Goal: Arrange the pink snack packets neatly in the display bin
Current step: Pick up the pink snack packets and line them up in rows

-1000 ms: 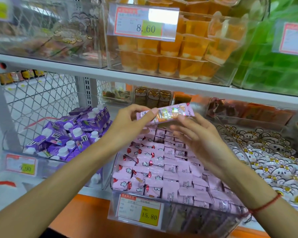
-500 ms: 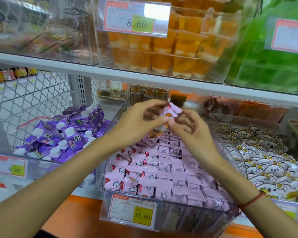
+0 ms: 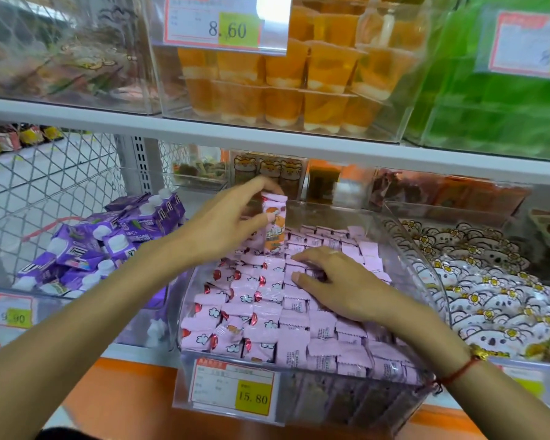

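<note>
purple cartons (image 3: 102, 246), orange jelly cups (image 3: 286, 87), koala-print packets (image 3: 489, 290), green packets (image 3: 502, 115)

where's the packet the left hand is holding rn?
Head view, centre: the left hand holds the pink packet upright over the back of the clear display bin, above the rows of packets, just behind the right hand.

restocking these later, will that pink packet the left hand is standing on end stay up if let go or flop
The pink packet looks likely to tip: it is tall, narrow and stands on uneven packets. Its crimped wrapper suggests it is light and soft. The left hand grips its top.
</note>
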Demonstrator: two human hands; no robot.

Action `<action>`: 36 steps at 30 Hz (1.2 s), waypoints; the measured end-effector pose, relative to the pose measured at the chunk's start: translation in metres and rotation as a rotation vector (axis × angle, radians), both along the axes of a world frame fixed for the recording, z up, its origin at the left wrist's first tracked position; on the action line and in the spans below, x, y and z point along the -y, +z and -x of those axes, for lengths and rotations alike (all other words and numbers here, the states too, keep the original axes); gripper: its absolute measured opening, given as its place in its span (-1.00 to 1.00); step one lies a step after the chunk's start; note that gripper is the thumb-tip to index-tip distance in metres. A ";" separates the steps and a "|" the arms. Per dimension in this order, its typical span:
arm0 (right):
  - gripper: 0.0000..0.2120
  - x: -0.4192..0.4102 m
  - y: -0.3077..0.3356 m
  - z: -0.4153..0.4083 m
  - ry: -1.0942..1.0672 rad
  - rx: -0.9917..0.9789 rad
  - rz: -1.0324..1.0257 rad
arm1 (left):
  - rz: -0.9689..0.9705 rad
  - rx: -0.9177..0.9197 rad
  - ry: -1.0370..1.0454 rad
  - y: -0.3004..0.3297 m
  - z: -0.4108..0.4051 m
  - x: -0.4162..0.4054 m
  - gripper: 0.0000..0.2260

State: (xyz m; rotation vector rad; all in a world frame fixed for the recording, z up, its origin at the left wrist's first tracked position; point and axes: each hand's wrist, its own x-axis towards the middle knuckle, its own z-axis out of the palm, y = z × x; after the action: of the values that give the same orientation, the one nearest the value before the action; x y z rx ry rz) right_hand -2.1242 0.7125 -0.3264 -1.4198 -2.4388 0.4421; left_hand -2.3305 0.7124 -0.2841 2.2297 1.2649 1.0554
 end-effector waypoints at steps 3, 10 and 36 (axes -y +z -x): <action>-0.55 -0.002 0.000 0.000 -0.006 0.006 -0.007 | 0.073 -0.114 -0.055 0.001 0.004 -0.002 -0.81; -0.56 -0.004 -0.004 0.000 0.002 -0.006 -0.055 | -0.002 -0.880 0.030 -0.021 -0.008 -0.015 -0.67; -0.82 -0.081 0.024 0.058 -0.038 0.204 0.078 | 0.028 -0.034 0.545 -0.045 0.043 0.063 -0.90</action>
State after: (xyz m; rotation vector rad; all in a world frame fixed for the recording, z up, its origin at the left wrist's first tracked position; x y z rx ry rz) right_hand -2.1821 0.7933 -0.3022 -1.6128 -2.5727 0.4063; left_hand -2.3739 0.6493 -0.3291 1.9271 1.9537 1.1682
